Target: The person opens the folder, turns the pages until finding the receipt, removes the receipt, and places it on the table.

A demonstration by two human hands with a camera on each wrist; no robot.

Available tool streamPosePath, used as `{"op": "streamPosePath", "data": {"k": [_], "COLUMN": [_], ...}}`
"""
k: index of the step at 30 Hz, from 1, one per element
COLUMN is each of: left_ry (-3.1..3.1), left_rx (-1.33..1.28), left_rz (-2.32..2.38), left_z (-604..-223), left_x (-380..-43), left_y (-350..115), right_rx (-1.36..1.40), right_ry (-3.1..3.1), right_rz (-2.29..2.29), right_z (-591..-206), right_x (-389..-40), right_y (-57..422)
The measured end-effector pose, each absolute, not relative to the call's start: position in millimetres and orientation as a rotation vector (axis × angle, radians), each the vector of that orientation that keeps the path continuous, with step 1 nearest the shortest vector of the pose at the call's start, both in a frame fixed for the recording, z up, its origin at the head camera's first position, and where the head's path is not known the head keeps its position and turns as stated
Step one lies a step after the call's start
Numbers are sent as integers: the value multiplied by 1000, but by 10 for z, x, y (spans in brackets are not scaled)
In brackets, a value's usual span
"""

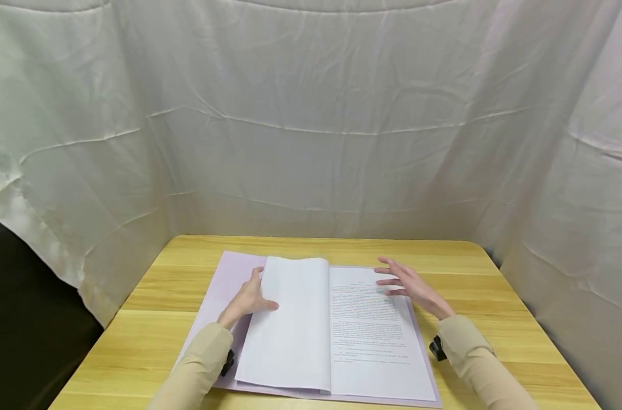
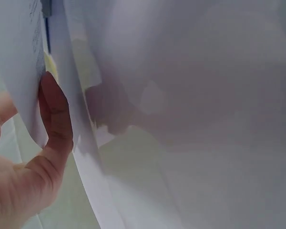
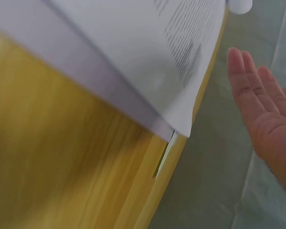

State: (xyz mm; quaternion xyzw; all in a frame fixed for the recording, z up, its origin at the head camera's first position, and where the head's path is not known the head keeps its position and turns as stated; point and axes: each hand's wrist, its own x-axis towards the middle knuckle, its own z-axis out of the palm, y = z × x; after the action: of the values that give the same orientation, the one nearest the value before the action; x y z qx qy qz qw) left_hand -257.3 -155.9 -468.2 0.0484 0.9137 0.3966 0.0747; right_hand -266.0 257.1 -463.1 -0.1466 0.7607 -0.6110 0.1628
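I see the blank-faced page (image 1: 292, 336) over the left half of the lilac folder (image 1: 241, 262), its outer edge pinched in my left hand (image 1: 248, 300). It should handle light, floppy and easily creased; I'd hold that edge gently. On the folder's right half lies a printed sheet (image 1: 372, 376); my right hand (image 1: 409, 285), fingers spread, grips nothing near the folder's right edge.

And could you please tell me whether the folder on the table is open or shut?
Open: its pale purple cover lies spread on the left, and a printed page faces up on the right.
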Motion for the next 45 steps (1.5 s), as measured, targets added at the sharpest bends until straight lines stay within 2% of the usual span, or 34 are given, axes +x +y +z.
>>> {"op": "streamPosePath", "data": {"k": [13, 33, 45], "left_ry": [2802, 3008, 2812], "left_rx": [157, 212, 483], "left_rz": [1049, 783, 991], "left_z": [-4761, -4821, -4861], "left_x": [-2541, -2538, -2553], "left_y": [-1550, -1553, -1536], "right_rx": [-372, -470, -391], "right_ry": [2474, 2789, 2850], "right_rz": [-1524, -1273, -1180], "right_z": [-4736, -4860, -4905], "right_x": [-2758, -2925, -3025], "right_y": [2665, 2683, 2716]}}
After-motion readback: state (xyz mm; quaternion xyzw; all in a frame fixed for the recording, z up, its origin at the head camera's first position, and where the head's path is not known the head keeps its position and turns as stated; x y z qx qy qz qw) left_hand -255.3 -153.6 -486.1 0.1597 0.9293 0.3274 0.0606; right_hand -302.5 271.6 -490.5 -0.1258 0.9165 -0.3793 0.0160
